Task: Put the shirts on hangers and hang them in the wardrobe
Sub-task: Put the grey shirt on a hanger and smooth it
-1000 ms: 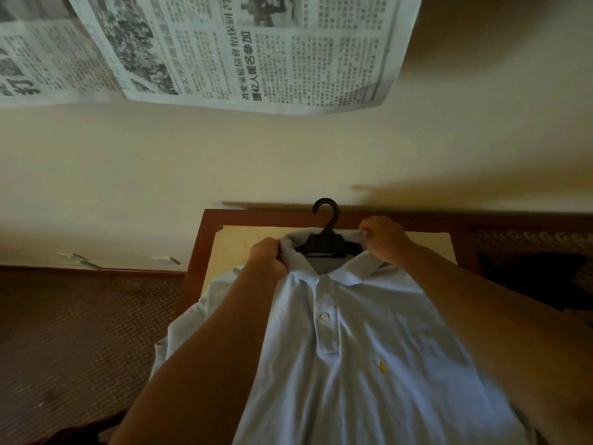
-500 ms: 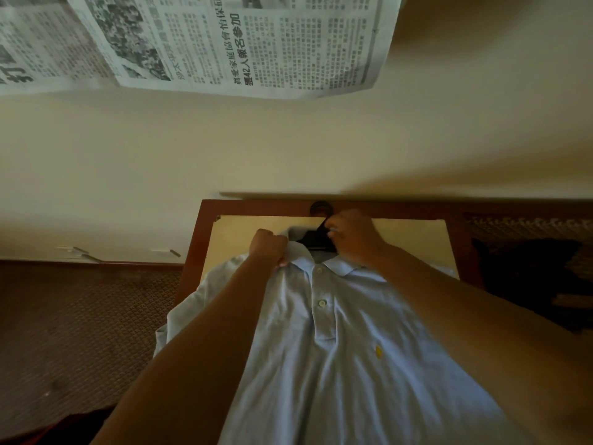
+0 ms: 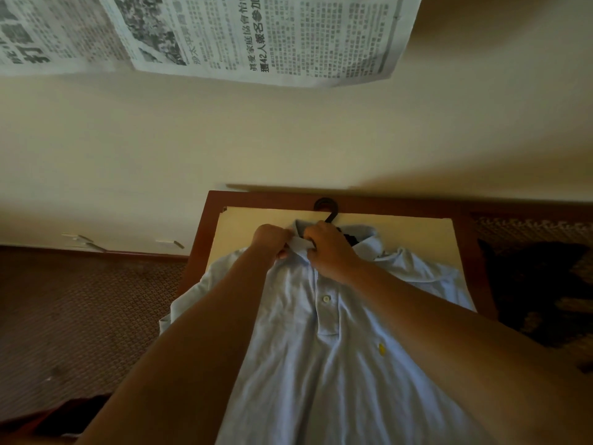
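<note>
A light blue polo shirt (image 3: 321,364) lies front-up on a table (image 3: 256,226) with a pale top and a dark red wooden frame. A black hanger (image 3: 330,213) sits inside its neck; only the hook and a bit of the bar beside the collar show. My left hand (image 3: 272,240) pinches the left side of the collar. My right hand (image 3: 330,252) grips the collar at the placket top, just right of the left hand. Both hands meet at the neck opening.
Newspaper sheets (image 3: 250,33) are stuck on the cream wall above the table. Brown patterned carpet (image 3: 80,316) lies to the left. A dark heap (image 3: 539,284) sits on a woven surface to the right of the table.
My right hand has moved left from the collar's right side to the placket top, beside the left hand. The collar has closed over most of the hanger.
</note>
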Demonstrator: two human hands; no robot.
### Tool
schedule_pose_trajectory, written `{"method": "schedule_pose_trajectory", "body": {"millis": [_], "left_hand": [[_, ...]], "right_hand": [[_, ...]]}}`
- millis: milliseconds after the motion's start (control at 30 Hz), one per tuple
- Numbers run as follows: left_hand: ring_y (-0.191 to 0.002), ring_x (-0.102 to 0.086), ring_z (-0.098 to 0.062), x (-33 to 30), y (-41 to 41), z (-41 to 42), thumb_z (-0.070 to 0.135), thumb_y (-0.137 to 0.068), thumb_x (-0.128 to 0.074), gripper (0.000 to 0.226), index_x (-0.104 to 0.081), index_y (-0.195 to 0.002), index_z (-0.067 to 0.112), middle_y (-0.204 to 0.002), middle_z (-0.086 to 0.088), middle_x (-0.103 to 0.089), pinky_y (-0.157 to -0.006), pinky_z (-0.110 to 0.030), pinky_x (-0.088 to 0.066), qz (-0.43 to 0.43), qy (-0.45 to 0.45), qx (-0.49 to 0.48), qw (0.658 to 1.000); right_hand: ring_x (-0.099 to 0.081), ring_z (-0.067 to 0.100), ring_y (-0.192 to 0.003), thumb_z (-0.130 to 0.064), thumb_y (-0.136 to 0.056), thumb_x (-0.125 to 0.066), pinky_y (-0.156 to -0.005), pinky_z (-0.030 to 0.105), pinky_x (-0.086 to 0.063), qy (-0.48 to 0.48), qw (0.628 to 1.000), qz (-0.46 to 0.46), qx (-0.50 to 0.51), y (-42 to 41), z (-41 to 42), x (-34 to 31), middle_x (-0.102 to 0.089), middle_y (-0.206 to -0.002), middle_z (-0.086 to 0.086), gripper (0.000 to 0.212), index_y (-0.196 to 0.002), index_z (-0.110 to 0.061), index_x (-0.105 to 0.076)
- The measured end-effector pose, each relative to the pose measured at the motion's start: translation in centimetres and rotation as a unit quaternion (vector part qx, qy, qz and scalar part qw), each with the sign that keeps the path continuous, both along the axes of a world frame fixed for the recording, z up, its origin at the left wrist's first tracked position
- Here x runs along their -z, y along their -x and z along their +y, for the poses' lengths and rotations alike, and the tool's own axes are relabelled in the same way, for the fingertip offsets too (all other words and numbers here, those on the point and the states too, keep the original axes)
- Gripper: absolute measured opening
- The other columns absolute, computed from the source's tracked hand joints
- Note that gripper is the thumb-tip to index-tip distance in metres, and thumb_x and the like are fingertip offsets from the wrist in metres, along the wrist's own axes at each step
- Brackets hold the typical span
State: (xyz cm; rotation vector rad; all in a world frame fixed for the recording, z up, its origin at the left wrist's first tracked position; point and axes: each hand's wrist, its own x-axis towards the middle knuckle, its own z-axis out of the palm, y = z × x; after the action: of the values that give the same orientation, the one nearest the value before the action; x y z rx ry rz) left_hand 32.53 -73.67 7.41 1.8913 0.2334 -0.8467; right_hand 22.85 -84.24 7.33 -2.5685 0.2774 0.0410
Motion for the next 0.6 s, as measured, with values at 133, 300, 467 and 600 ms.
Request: {"method": "schedule_pose_trajectory", "body": {"millis": [133,300,467,600], "left_hand": [[-0.092,-0.061,-0.021,0.0,-0.4,-0.1,0.008,-0.094,-0.052,0.018,-0.061,-0.109,0.006,-0.103,-0.01,-0.063,-0.081,-0.025,-0.049,-0.037,-0.029,0.036,0.998],[-0.096,-0.057,-0.024,0.4,0.6,0.9,-0.003,-0.09,-0.044,0.037,-0.055,-0.122,0.014,-0.12,-0.012,-0.056,-0.073,-0.029,-0.048,-0.172,-0.15,0.097,0.969],[-0.121,-0.044,-0.025,0.6,2.5,1.7,0.007,-0.093,-0.048,0.04,-0.049,-0.131,0.02,-0.133,-0.01,-0.04,-0.094,-0.031,-0.045,-0.358,-0.19,0.22,0.887],[-0.117,-0.046,-0.023,1.6,3.6,2.5,0.016,-0.094,-0.053,0.046,-0.041,-0.138,0.024,-0.132,-0.008,-0.038,-0.096,-0.035,-0.047,-0.438,-0.233,0.361,0.79]], "right_hand": [[-0.058,0.03,-0.07,0.007,-0.059,-0.074,-0.057,0.036,-0.045,0.15,0.972,-0.092,-0.154,2.5,1.2,1.3,-0.058,-0.081,0.013,0.042,-0.097,-0.009,-0.064],[-0.057,0.03,-0.08,-0.003,-0.072,-0.066,-0.067,0.036,-0.044,0.109,0.98,-0.08,-0.144,4.0,1.2,1.7,-0.06,-0.087,0.011,0.021,-0.091,-0.008,-0.07],[-0.057,0.03,-0.08,-0.016,-0.078,-0.047,-0.067,0.042,-0.049,0.075,0.994,-0.07,-0.037,3.6,0.6,1.6,-0.059,-0.089,0.012,0.028,-0.093,-0.006,-0.068],[-0.053,0.03,-0.112,-0.015,-0.086,-0.055,-0.097,0.04,-0.038,0.122,0.992,0.028,0.036,4.5,-2.4,1.2,-0.059,-0.116,0.01,0.033,-0.119,-0.012,-0.062]]}}
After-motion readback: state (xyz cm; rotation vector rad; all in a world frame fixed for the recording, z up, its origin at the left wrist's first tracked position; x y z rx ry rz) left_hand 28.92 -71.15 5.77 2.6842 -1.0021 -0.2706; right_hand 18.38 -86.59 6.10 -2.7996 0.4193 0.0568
